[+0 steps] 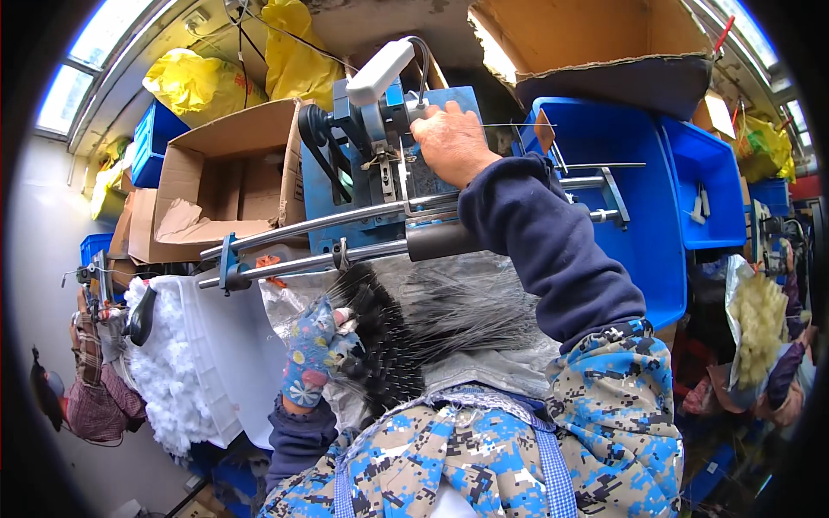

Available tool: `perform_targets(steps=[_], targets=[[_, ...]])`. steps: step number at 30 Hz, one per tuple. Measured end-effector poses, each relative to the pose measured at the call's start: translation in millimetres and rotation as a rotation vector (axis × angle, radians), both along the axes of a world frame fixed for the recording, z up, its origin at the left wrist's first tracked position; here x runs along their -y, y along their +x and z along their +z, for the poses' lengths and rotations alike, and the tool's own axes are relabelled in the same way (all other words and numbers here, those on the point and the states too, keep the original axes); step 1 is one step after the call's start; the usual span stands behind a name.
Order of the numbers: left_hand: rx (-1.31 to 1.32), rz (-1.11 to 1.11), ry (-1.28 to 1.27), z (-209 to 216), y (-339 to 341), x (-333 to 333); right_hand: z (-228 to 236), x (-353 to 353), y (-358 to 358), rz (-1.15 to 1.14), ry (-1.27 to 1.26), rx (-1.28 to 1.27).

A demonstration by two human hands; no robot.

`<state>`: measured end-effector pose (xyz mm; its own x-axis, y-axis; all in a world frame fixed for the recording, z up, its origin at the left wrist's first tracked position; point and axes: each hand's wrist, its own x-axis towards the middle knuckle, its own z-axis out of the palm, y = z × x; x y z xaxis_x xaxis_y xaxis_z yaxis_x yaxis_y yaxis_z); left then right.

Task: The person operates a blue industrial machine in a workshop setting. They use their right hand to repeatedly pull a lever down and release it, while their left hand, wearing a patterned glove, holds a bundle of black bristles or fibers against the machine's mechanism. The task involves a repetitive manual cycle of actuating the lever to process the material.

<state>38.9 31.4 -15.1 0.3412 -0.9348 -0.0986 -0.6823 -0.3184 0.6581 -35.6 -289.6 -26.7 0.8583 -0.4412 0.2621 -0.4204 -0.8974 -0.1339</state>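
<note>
My right hand (455, 142), bare, reaches to the blue bench machine (345, 186) in front of me. Its fingers are closed at the machine's head, and what they grip is hidden behind them. A thin wire (518, 125) runs out to the right from beside that hand. My left hand (315, 350) wears a flowered glove that leaves the fingertips bare. It is closed at the left edge of a bunch of black bristles (376, 337) over my lap, its grip partly hidden. Many loose grey wires (466, 302) lie to the right of the bristles on a silvery sheet (509, 358).
Two metal rails (302, 259) cross in front of the machine. An open cardboard box (229, 190) stands left, and a large blue bin (643, 216) right. A white container (250, 363) sits by white fluffy pieces (168, 371). Other people work at both sides.
</note>
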Motion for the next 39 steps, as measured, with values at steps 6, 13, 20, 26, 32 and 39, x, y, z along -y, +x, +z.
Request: perform_targets(steps=[6,13,20,26,32,39], targets=[[-0.379,0.232,-0.091,-4.2,-11.2,11.1,-2.2,-1.0,6.0,0.097,0.049,-0.016],[-0.039,-0.026,-0.148,5.1,-12.1,24.6,-1.0,-1.7,6.5,0.091,0.049,-0.052],[-0.052,-0.019,-0.172,1.3,-17.2,25.4,-6.4,3.2,8.7,0.114,0.113,-0.038],[-0.025,-0.051,-0.198,5.4,-18.9,28.4,0.7,1.1,1.6,-0.031,0.089,-0.104],[0.019,0.028,-0.197,-0.3,-15.4,12.0,0.9,-9.2,-43.3,-0.125,-0.041,0.048],[0.094,-0.143,-0.274,11.6,-27.7,42.9,4.5,-17.4,-54.6,-0.121,0.101,-0.005]])
